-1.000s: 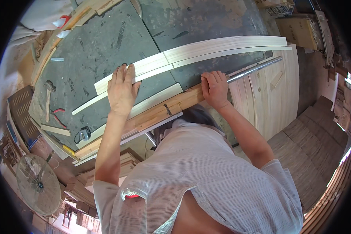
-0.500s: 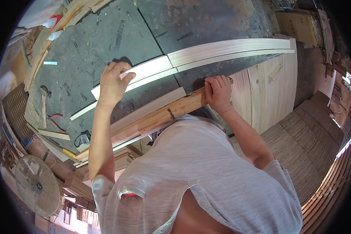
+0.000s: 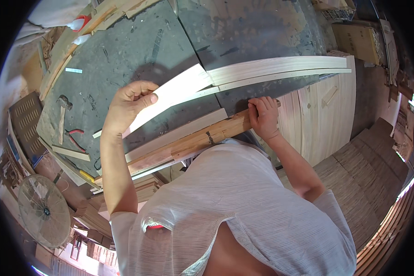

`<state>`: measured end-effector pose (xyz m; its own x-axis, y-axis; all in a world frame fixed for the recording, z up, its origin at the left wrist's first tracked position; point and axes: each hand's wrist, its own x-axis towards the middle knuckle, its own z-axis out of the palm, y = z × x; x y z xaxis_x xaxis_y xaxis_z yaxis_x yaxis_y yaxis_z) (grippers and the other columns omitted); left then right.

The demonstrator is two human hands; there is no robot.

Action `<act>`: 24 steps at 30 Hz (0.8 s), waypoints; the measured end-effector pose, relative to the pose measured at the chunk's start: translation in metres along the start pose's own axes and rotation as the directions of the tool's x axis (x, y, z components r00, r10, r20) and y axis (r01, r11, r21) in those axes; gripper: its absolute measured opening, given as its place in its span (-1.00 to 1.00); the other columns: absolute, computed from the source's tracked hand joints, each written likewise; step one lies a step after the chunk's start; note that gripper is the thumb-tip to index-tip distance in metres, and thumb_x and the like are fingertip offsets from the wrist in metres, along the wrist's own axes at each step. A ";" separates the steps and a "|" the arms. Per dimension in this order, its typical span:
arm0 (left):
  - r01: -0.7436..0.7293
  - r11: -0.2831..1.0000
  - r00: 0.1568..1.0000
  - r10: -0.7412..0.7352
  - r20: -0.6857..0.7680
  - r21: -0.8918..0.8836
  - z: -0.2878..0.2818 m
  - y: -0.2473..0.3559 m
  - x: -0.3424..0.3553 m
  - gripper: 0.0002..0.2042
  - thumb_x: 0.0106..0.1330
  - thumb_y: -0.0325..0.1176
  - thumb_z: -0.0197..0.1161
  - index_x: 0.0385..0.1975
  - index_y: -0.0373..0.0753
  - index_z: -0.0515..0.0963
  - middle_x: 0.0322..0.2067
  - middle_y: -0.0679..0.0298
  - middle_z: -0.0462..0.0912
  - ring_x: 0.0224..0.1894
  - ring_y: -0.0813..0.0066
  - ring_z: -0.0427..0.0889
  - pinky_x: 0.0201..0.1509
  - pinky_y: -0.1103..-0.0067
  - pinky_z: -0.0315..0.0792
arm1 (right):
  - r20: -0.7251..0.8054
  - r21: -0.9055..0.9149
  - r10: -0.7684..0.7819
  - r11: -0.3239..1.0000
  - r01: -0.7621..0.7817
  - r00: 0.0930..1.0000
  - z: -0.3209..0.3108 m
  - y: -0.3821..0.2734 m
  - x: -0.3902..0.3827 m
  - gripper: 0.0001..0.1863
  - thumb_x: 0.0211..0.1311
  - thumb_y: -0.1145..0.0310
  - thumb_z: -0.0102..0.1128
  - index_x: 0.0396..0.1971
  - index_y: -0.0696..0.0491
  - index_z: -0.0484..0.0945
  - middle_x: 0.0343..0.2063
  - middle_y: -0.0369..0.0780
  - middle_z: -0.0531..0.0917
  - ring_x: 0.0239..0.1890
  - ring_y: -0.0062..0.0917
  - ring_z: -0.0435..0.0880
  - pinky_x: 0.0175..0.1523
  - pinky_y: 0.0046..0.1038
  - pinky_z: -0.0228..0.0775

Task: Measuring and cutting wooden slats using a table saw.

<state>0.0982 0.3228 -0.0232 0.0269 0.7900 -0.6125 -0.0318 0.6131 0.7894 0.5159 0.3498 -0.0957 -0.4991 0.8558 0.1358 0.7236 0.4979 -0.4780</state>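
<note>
My left hand [image 3: 129, 108] grips a short pale board [image 3: 181, 89] near its left end, thumb on the upper face and fingers behind. The board is tilted up off the dark bench top [image 3: 124, 50]. Its far end lies close against a longer pale board [image 3: 280, 65]; whether they touch I cannot tell. A narrow pale strip [image 3: 285, 76] runs along the near side of both, partly covered by the short board. My right hand [image 3: 264, 117] is closed over the right end of a wooden beam [image 3: 188, 147] at the bench's near edge.
A hammer [image 3: 65, 103], red-handled pliers [image 3: 74, 139] and a small wood offcut [image 3: 71, 152] lie at the left. Another pale board [image 3: 181, 130] lies beside the beam. Pale wooden panels [image 3: 326, 115] stand at the right. A round fan [image 3: 46, 211] is at the lower left.
My left hand has lifted and tilted the short board off the bench top. My right hand stays at the beam's end. The whole view has shifted slightly.
</note>
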 end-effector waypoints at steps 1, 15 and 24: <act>-0.004 1.000 1.000 0.004 0.001 -0.031 0.001 0.003 -0.005 -0.78 0.38 -0.50 0.46 -0.01 -0.29 0.74 -0.25 0.38 0.75 -0.20 0.67 0.64 -0.08 0.67 0.50 | 0.014 0.047 0.004 0.999 -0.004 1.000 -0.003 -0.003 0.001 -0.88 0.27 0.49 0.34 -0.22 0.04 0.63 -0.36 -0.23 0.62 -0.33 -0.28 0.54 -0.20 -0.26 0.34; -0.094 0.995 0.993 0.096 -0.063 0.040 0.041 0.017 -0.054 -0.81 0.39 -0.48 0.46 -0.04 -0.31 0.75 -0.27 0.42 0.74 -0.24 0.68 0.61 -0.08 0.66 0.50 | 0.321 0.866 0.185 0.339 -0.367 0.929 -0.043 -0.099 0.060 -0.62 0.51 0.53 0.23 0.27 0.14 0.56 -0.06 -0.29 0.66 -0.07 -0.67 0.66 0.09 -0.57 0.59; -0.096 0.985 0.982 0.116 -0.146 0.143 0.062 0.018 -0.087 -0.79 0.39 -0.45 0.48 -0.04 -0.33 0.75 -0.31 0.42 0.73 -0.28 0.69 0.59 -0.13 0.66 0.49 | 0.409 0.829 0.277 0.285 -0.481 0.869 -0.060 -0.112 0.050 -0.71 0.47 0.52 0.29 0.13 0.16 0.67 -0.25 -0.33 0.73 -0.23 -0.67 0.70 -0.01 -0.58 0.58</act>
<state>0.1576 0.2650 0.0463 -0.1228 0.8478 -0.5159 0.1087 0.5282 0.8421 0.4390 0.3454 0.0170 -0.4289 0.8244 -0.3693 0.0512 -0.3859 -0.9211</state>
